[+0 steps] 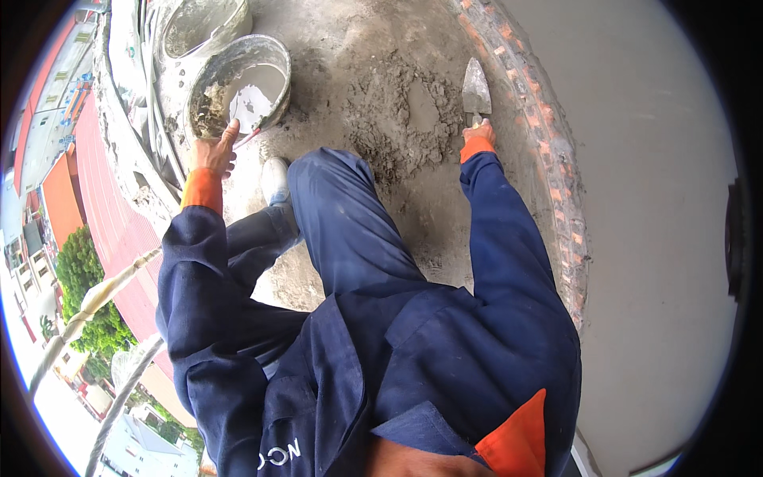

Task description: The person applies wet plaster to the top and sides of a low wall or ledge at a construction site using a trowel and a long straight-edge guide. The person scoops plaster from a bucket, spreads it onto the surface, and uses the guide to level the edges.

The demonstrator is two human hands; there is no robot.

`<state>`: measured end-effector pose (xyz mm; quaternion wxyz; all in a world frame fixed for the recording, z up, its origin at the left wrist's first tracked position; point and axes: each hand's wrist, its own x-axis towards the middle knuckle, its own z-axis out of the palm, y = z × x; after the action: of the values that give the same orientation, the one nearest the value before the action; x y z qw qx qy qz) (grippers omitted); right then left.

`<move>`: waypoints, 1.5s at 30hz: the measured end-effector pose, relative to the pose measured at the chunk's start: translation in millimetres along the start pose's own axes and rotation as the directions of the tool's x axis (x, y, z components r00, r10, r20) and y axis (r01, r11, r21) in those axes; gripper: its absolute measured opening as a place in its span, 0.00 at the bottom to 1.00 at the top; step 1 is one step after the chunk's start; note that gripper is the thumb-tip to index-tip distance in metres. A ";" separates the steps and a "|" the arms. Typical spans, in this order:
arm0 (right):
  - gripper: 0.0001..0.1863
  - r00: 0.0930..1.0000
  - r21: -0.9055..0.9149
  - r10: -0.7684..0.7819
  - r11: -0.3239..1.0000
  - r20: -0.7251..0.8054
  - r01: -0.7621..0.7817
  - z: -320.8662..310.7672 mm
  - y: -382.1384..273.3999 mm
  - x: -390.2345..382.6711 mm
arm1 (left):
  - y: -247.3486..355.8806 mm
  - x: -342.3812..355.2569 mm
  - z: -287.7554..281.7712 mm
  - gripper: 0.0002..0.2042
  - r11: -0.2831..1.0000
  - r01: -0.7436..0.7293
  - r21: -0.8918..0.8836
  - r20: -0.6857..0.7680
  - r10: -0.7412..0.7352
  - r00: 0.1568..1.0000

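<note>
Both hands were in view, reaching forward from orange cuffs [203, 189]. The right hand [479, 133] was closed around the handle of a pointed trowel [477, 89]. The left hand [213, 155] was at the near rim of a bucket [269, 57], its thumb extended over the edge and the remaining fingers loosely curled below; I could not tell whether it was gripping the rim or merely resting there.

The trowel was held with its tip directed away from the person, between a heap of mortar [380, 107] and a curved course of red brick [548, 127]. Its blade was grey and blotched with pale residue (I could not establish whether it touched the ground).

The mortar lay on the floor between the hands, nearer the trowel, rough and crumbly in its outer parts, with a smoother, wet-looking patch at its centre. The bucket stood to the left and contained greyish liquid reflecting the light, its inner wall crusted. A second bucket [234, 33], similarly stained, stood just beyond it.
</note>
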<state>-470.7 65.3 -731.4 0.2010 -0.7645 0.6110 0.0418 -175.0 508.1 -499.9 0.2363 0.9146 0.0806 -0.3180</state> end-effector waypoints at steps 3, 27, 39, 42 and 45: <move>0.25 0.990 -0.072 -0.129 0.990 -0.057 0.125 -5.9 11.2 5.1 | -25.0 12.2 40.1 0.48 0.788 0.346 -0.509 0.125 -0.330 0.936; 0.26 0.735 0.106 -0.380 0.914 0.562 0.392 -35.0 -10.0 -204.4 | -34.9 85.8 64.8 0.10 0.268 0.169 -0.949 0.178 0.010 0.984; 0.29 0.789 0.211 -0.205 0.972 0.579 0.098 -1.3 41.3 -211.2 | 54.3 20.2 53.6 0.10 0.692 0.072 -0.718 0.278 0.190 0.941; 0.30 0.840 0.218 -0.135 0.976 0.525 0.020 -35.4 71.4 -235.4 | 67.0 2.2 58.3 0.09 0.730 0.012 -0.683 0.246 0.214 0.945; 0.34 0.939 0.184 0.121 0.965 0.323 -0.187 -62.5 131.2 -250.5 | 81.0 2.2 80.3 0.11 0.716 0.020 -0.698 0.280 0.247 0.928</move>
<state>-669.5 250.1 -630.3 0.3704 -0.6724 0.6311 0.1113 -192.7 398.3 -525.5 0.5891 0.6912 0.0922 -0.4083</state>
